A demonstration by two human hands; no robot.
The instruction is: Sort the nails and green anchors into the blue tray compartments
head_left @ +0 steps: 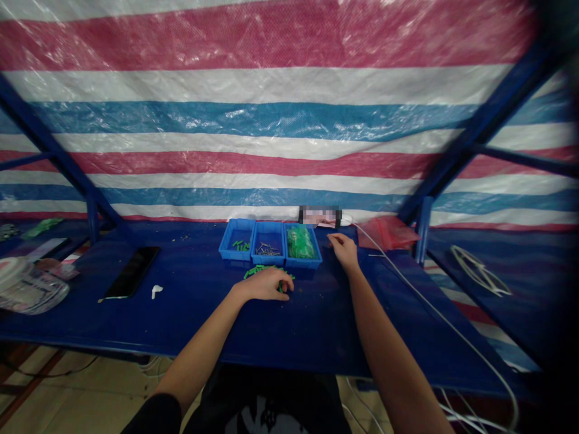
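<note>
In the head view, you sit at a blue table (321, 328). Your left hand (268, 284) is placed over a loose pile of green plastic plugs (254, 270), which lies just in front of the trays. Its fingers are curled. Between thumb and index finger there is a gap where some green is visible, but I cannot tell whether they grip a plug.

At twelve o'clock from this hand, three blue trays stand side by side. The left tray (234, 255) contains some green pieces (242, 246), the middle tray (268, 261) contains metal screws (268, 249), and the right tray (304, 263) contains a clear bag of green pieces (300, 241).

Your right hand (344, 249) is at two o'clock from the left one, just beside the right tray. Its thumb and index finger are close at the tips; I cannot tell if they hold something. Near its three o'clock lies a red plastic bag (389, 234). At nine o'clock from your left hand, well apart, are a white earphone (155, 292) and, farther, a black phone (134, 272).
</note>
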